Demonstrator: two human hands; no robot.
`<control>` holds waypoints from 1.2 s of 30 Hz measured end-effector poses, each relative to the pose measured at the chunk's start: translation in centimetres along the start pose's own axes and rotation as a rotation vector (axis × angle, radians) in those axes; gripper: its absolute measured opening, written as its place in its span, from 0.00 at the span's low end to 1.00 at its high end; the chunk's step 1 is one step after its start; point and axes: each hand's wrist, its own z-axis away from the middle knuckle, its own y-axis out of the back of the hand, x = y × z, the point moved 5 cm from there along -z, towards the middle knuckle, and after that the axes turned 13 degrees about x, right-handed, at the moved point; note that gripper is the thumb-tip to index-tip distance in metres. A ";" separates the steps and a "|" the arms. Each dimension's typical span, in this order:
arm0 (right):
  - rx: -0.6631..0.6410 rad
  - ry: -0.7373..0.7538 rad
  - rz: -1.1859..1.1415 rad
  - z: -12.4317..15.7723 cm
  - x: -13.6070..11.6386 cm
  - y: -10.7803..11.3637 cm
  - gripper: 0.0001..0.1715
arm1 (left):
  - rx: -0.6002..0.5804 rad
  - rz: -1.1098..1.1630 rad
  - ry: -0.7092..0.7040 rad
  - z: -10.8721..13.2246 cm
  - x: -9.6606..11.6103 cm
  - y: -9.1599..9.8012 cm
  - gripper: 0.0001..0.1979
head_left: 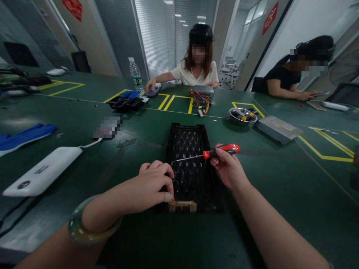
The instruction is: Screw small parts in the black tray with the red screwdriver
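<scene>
- Right hand [228,166] grasps the red-and-black screwdriver [221,151], shaft pointing toward the left hand.
- Left hand [155,183] curls at the left edge of the black tray [206,194]; cannot tell if it grips.
- Tray lies between both hands, far edge beyond them.
- Right of the right hand, bare green tabletop [280,186] runs toward yellow lines [322,155].
- Beyond the hands, a glass partition [174,45].
</scene>
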 end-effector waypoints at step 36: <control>0.080 0.197 -0.034 0.9 -2.1 -0.4 0.19 | -0.008 -0.054 0.061 0.0 0.1 0.1 0.06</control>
